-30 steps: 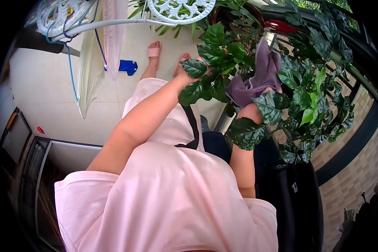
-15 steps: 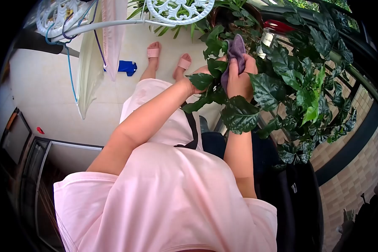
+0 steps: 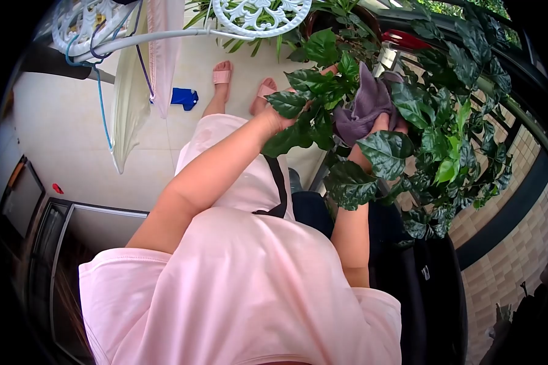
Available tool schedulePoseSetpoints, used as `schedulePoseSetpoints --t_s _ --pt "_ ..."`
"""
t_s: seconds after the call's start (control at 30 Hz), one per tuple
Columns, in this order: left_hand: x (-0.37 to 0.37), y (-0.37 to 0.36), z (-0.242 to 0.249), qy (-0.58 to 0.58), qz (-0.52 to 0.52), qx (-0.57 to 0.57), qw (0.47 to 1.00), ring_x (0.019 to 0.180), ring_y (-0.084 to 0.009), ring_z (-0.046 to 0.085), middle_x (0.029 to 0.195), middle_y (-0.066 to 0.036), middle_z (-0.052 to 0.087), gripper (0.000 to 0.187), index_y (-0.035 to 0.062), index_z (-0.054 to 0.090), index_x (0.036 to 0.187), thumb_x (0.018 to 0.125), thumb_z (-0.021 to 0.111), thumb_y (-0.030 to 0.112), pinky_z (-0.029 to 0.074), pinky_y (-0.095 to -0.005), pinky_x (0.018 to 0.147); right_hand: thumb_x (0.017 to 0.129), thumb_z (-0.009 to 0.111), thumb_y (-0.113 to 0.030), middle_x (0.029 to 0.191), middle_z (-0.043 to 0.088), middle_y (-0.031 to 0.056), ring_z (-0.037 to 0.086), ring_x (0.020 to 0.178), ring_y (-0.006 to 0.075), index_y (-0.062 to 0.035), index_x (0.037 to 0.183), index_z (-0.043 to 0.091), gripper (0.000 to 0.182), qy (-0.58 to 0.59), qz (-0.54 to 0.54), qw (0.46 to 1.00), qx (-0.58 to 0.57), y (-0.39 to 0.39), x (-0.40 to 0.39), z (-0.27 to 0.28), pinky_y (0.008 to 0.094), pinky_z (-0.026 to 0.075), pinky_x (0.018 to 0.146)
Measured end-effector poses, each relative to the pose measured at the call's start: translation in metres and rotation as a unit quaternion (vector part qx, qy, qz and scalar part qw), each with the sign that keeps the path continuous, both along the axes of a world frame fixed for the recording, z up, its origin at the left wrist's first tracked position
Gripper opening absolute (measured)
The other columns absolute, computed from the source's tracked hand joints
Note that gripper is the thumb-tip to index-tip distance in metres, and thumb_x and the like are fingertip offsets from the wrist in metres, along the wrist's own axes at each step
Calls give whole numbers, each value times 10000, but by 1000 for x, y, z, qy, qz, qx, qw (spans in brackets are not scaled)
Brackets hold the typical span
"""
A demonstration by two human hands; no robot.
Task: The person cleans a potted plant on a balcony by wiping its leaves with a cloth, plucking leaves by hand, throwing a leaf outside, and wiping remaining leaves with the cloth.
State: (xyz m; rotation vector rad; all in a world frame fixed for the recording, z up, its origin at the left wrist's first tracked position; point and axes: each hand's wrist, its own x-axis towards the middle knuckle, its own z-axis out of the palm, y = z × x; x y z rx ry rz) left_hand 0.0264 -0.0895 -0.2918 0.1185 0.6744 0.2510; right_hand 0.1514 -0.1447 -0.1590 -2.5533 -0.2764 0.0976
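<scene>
In my right hand is a bunched purple cloth, its folds gripped by the fingers among the leaves. My left hand is behind a cluster of dark green glossy leaves of a potted plant. One outstretched finger shows past the upper edge of that cluster, while most of the palm is hidden. Beside my right wrist hang broad veined leaves. Lighter young leaves grow further right on the same plant.
Upper left, a white ornate metal stand overhangs the tiled floor, with pale fabric and cords hanging nearby. A blue object lies on the floor. Dark railing curves along the right. Below the plant is a black covered shape.
My right hand has moved right and slightly down with the purple cloth, which is now more spread out. The leaf cluster over my left hand has shifted and turned upward.
</scene>
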Motion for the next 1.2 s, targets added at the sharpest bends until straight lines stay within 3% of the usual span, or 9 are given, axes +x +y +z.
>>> schedulePoseSetpoints --t_s 0.13,0.27,0.6,0.67,0.83,0.97,1.07,1.13,1.2 --pt "15 20 33 -10 -25 268 963 841 -60 548 999 -16 598 304 81 569 1140 853 507 2 456 -217 614 881 559 -147 1009 593 136 563 919 242 11 1138 554 301 125 100 978 134 -1 -25 -10 346 444 838" --pt "15 20 70 20 6 -32 999 810 -70 547 970 -15 592 287 69 573 1068 805 516 -31 452 -230 648 897 541 -143 1040 587 129 557 960 225 -12 1161 547 295 95 272 957 22 6 -19 -30 331 422 880" --pt "14 1 49 -46 4 -161 986 941 -147 555 1060 -32 574 222 91 539 1127 942 437 159 472 -316 823 905 526 -146 1023 599 92 548 941 181 4 1132 570 275 233 241 940 67 8 -22 -22 294 408 873" --pt "16 4 55 -58 36 -36 997 832 -141 579 986 -28 592 237 88 537 1126 895 485 81 492 -277 698 902 530 -146 965 614 56 545 893 154 15 1097 591 260 395 90 895 188 9 -21 -4 280 423 836" --pt "4 5 16 20 -34 444 895 740 -89 584 916 -19 605 250 103 537 1104 878 474 16 469 -210 578 940 507 -229 1155 561 137 554 1007 218 15 1208 515 362 -74 228 945 223 -81 28 -43 323 449 899" --pt "-6 -22 -31 61 -40 509 858 843 -98 602 993 -36 622 346 144 485 1252 912 497 79 488 -202 628 946 482 -283 1222 529 136 558 1074 255 -10 1230 498 394 207 -69 888 404 -25 48 20 388 464 938" --pt "-17 -27 -65 -50 -31 289 956 980 -137 584 1174 -57 565 355 130 490 1277 935 487 224 496 -228 715 939 501 -314 1239 514 138 551 1070 257 -11 1258 468 441 129 3 950 284 -35 50 14 387 462 933" --pt "-4 -6 -23 -175 -3 -221 960 1053 -170 557 1240 -64 524 406 111 488 1292 932 487 298 485 -259 824 942 497 -307 1254 506 143 527 1099 265 -11 1272 461 445 118 6 964 236 -37 56 13 392 449 937" --pt "10 20 44 -115 -149 109 976 1202 -203 454 1320 -63 461 525 102 465 1334 897 514 389 363 -315 1010 951 484 -290 1278 489 155 502 1128 272 -23 1289 456 432 17 85 985 148 -45 64 13 396 425 949"
